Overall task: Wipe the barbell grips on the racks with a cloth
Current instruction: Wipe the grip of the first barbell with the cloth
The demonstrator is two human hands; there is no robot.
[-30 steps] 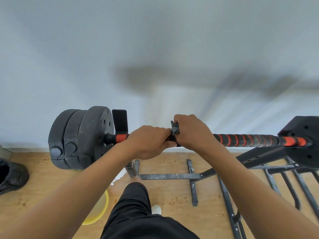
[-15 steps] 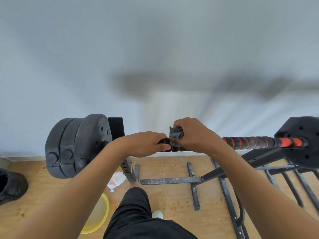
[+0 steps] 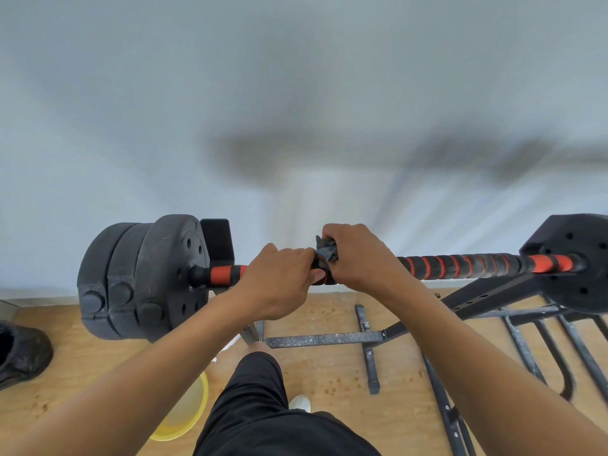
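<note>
A barbell lies across a black rack [image 3: 487, 296], its grip [image 3: 460, 266] black with red spiral stripes. Black weight plates [image 3: 144, 278] sit on its left end and one black plate [image 3: 575, 261] on its right. My left hand [image 3: 279, 278] curls round the bar just left of centre. My right hand [image 3: 358, 255] grips a dark grey cloth [image 3: 325, 250] wrapped over the bar beside it. The two hands touch. The bar under both hands is hidden.
The rack's grey base bars [image 3: 329, 340] and feet stand on a wooden floor, more black tubing [image 3: 539, 350] at the right. A yellow bowl [image 3: 184, 409] sits by my black-clad leg, a black bag [image 3: 19, 353] at the far left. A white wall is behind.
The bar and plates sit a little lower and further right in view than a second ago. Both hands stay together on the bar, more of the cloth showing above my right hand.
</note>
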